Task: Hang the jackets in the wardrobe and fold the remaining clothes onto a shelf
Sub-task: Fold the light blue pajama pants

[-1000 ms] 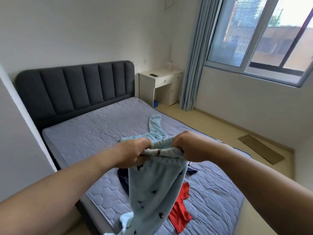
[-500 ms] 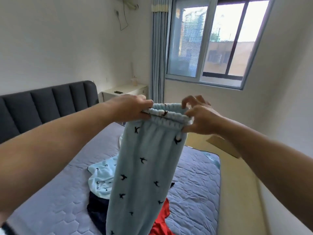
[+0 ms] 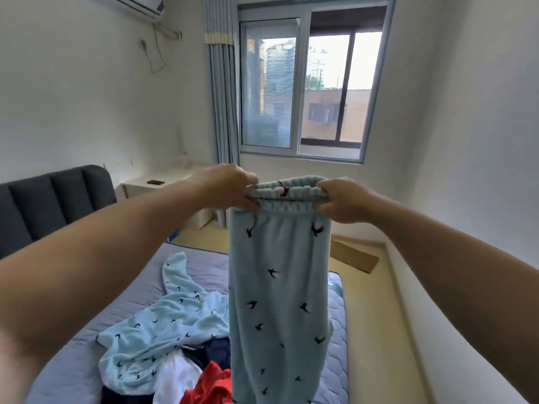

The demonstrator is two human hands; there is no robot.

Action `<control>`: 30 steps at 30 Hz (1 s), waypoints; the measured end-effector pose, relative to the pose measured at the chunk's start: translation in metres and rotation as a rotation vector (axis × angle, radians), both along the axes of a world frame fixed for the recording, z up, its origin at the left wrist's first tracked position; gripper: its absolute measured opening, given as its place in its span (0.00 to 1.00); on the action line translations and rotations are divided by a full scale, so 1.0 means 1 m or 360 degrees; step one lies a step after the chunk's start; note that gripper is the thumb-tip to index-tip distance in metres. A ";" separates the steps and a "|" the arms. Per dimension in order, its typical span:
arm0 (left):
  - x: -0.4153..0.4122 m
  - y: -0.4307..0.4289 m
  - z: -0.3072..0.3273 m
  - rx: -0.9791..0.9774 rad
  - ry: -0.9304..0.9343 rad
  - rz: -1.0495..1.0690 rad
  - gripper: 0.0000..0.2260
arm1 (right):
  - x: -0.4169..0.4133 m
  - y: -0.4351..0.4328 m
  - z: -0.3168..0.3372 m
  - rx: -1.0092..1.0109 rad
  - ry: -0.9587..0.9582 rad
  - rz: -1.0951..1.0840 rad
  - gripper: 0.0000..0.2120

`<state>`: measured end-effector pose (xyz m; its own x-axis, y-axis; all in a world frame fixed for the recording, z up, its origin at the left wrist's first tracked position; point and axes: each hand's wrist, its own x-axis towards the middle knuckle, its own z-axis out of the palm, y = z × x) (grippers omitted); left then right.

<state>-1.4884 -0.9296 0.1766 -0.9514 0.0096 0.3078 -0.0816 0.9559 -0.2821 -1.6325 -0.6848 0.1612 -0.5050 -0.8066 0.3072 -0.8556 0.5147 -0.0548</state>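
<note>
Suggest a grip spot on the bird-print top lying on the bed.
On the bird-print top, probably the outstretched sleeve, pinched from above: it lies flat and alone on bare mattress, while the near edge is bunched against the white garment and dark garment. Both hands are taken: left hand and right hand grip the trousers by the waistband.

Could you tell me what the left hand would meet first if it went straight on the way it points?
Probably the right hand: the left hand points across along the waistband of the trousers, which both hands grip at opposite ends. Depth is unclear, so it might miss.
</note>
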 end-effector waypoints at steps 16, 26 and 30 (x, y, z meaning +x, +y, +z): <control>-0.087 0.065 -0.005 0.0679 0.0226 -0.0159 0.11 | -0.034 0.060 0.007 -0.0575 -0.0289 -0.0088 0.21; -0.101 0.074 -0.007 0.0698 0.0132 -0.0185 0.06 | -0.053 0.065 0.013 -0.0497 -0.0110 -0.0197 0.24; -0.108 0.081 -0.012 0.0765 0.0105 -0.0177 0.07 | -0.056 0.071 0.012 -0.0493 -0.0438 -0.0160 0.23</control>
<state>-1.5961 -0.8486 0.1643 -0.9310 -0.0478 0.3618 0.0253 0.9805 0.1948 -1.6883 -0.6134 0.1736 -0.6737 -0.6398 0.3700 -0.7336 0.5182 -0.4397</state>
